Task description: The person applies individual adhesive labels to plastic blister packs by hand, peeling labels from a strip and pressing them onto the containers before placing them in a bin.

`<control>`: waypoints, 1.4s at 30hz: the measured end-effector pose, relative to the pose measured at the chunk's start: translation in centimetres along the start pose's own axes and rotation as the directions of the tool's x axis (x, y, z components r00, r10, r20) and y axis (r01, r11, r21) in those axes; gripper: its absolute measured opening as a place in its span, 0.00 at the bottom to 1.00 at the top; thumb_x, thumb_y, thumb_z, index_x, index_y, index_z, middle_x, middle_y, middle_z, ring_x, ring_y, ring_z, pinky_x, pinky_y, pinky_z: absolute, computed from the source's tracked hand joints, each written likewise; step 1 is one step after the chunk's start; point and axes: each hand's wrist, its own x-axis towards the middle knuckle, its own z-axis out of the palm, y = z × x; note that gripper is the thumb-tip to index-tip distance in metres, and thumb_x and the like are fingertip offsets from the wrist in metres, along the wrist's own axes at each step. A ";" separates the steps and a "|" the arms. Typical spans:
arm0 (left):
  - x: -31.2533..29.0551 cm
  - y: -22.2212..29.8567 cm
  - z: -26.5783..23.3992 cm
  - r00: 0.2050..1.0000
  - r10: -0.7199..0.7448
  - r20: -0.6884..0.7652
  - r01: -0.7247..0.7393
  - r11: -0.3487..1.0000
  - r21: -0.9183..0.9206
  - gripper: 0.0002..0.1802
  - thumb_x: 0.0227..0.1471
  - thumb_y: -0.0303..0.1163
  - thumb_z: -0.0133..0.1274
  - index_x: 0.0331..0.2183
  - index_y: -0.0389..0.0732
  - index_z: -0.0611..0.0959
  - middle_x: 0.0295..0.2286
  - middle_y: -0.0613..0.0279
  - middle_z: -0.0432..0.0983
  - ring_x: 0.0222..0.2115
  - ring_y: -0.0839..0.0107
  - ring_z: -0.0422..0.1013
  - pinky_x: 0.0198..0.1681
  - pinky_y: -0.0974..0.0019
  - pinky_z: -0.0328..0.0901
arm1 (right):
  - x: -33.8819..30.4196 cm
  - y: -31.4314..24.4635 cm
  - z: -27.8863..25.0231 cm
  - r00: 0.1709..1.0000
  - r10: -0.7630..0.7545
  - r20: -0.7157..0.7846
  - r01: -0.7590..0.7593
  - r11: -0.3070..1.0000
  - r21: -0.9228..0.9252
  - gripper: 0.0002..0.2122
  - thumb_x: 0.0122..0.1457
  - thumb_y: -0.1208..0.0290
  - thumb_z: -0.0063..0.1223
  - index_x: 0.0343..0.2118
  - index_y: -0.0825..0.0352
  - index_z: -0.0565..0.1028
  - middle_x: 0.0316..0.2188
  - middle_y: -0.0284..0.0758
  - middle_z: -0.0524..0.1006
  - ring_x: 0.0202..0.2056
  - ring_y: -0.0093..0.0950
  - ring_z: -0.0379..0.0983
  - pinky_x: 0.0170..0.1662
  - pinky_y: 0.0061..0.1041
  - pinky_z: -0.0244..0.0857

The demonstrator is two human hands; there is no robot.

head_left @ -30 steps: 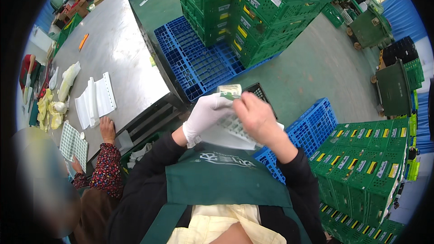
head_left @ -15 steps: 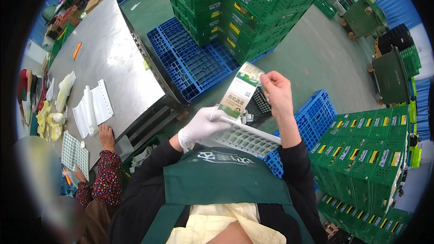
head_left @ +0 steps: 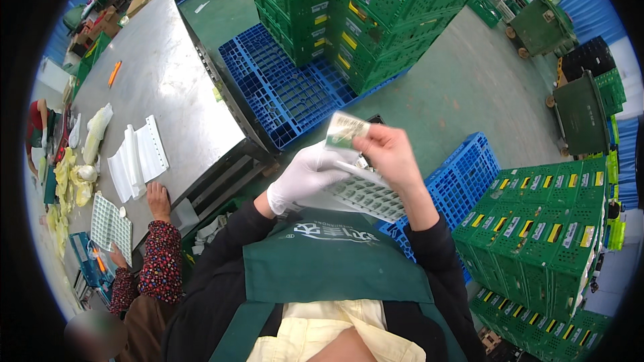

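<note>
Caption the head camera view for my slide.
Gloved left hand holding a patterned white sheet, bare right hand gripping a printed label.

White covers the left hand (head_left: 310,171). The label (head_left: 345,131) is cream and green, with dark barcode stripes. The held tray (head_left: 370,196) is white, with a grid of pale grey-green. The apron (head_left: 329,268) is deep green with white lettering, the sleeves (head_left: 448,258) black, the shirt (head_left: 295,339) pale yellow. At left, the table (head_left: 157,53) is silver-grey, its slim tool (head_left: 115,74) orange, the gridded tray (head_left: 110,228) pale green; a co-worker's sleeve (head_left: 163,255) is dark with red, blue and white specks. Far crates (head_left: 382,33) are green with yellow and white tags, their pallet (head_left: 267,80) latticed blue.
</note>
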 end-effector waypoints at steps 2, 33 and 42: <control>-0.6 -1.2 -0.5 0.986 -0.095 0.139 0.092 0.995 0.032 0.11 0.42 0.21 0.56 0.34 0.37 0.81 0.30 0.63 0.74 0.31 0.75 0.70 0.36 0.72 0.64 | 0.8 -1.2 -2.1 0.987 0.030 -0.158 -0.028 0.999 0.021 0.06 0.53 0.77 0.52 0.31 0.72 0.76 0.24 0.28 0.76 0.23 0.12 0.65 0.27 0.13 0.60; 5.0 4.1 -2.0 0.923 -0.070 -0.379 -0.046 0.956 -0.289 0.07 0.45 0.20 0.53 0.31 0.35 0.79 0.28 0.64 0.76 0.29 0.80 0.71 0.34 0.77 0.65 | -5.5 -4.6 -8.2 0.868 -0.398 -0.296 0.375 0.917 -0.136 0.09 0.51 0.87 0.49 0.36 0.73 0.67 0.30 0.32 0.72 0.32 0.18 0.69 0.36 0.16 0.64; 1.0 0.1 -2.4 0.882 -0.205 -0.423 0.075 0.950 -0.305 0.06 0.42 0.19 0.56 0.28 0.34 0.81 0.26 0.65 0.77 0.26 0.80 0.70 0.33 0.77 0.66 | -5.3 -0.2 -6.1 0.874 -0.367 -0.319 0.244 0.898 -0.366 0.05 0.51 0.80 0.53 0.22 0.70 0.68 0.15 0.27 0.67 0.18 0.14 0.61 0.22 0.16 0.57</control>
